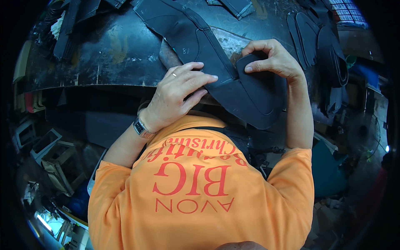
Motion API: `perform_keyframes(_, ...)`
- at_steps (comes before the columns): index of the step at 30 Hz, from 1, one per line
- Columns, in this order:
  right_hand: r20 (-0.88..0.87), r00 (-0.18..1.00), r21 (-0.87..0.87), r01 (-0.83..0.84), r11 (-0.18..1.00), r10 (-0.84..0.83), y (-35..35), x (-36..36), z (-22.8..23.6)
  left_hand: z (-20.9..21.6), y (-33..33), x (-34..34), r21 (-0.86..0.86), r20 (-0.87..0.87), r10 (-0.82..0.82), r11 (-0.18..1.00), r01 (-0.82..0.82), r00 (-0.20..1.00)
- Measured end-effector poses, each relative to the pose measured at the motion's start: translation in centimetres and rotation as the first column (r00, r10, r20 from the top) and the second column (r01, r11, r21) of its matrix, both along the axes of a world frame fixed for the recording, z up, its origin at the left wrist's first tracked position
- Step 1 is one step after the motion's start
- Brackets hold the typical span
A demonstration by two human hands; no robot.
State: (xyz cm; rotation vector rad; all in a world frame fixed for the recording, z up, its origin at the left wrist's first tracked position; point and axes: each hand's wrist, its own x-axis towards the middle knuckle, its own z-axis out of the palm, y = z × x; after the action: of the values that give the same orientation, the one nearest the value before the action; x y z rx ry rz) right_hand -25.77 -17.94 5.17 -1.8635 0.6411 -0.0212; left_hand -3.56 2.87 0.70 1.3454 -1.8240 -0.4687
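Note:
A black shoe upper with stitched seams and a small chalk mark lies slantwise across the near edge of the table, its broad rounded end toward me. My right hand pinches a rounded black flap of it between thumb and fingers, lifting the flap's edge. My left hand rests at the upper's near left edge, its fingers stretched out and apart, fingertips on the black material. A grey metal-looking plate shows partly from beneath the upper. The undersides of the pieces are hidden.
The dark, scuffed table spans the top. Several black cut pieces lie at the far left, and layered black pieces hang at its right side. A wooden stool stands on the left; a fan is at the right.

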Motion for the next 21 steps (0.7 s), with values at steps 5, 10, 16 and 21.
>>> perform_keyframes(5, -0.07, 0.998, -0.001, -0.008, 1.0, 0.007, -0.5, 0.1, 0.1, -0.4, -0.1, -0.7, -0.073, 0.042, 0.039, 0.997, -0.036, 0.998)
perform_keyframes(10, -0.095, 0.995, 0.005, -0.003, 1.0, 0.004, -0.6, 0.2, 0.2, -0.6, 0.0, -1.1, -0.109, 0.09, 0.051, 0.993, -0.041, 0.995)
perform_keyframes(16, -0.091, 0.996, -0.025, -0.018, 1.0, 0.015, -0.9, 0.0, 0.3, -0.8, -0.1, -1.3, -0.121, 0.048, 0.068, 0.991, -0.062, 0.997)
perform_keyframes(21, -0.089, 0.996, -0.017, -0.021, 1.0, 0.019, -0.9, -0.2, 0.2, -0.9, -0.2, -1.4, -0.096, 0.03, 0.081, 0.992, -0.078, 0.996)
